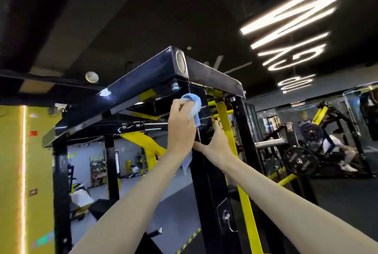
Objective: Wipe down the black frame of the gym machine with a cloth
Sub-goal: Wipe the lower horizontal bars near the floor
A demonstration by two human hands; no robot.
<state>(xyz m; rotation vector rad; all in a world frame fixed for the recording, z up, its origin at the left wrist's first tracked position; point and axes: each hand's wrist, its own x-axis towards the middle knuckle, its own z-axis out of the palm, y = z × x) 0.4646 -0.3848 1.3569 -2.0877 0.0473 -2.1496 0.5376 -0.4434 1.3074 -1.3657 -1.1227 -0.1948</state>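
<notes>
At top, left hand point(181, 129) grips blue cloth point(192, 105) against black frame upright point(206, 182). Below, right hand point(216, 144) rests there, grip open.

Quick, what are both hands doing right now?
Left hand: closed around the blue cloth, pressing it on the black post.
Right hand: open, fingers straight, resting on the post.

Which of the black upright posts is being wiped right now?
The nearest corner post: the left hand holds the blue cloth against it and the right hand rests on it. No hand touches the others.
</notes>
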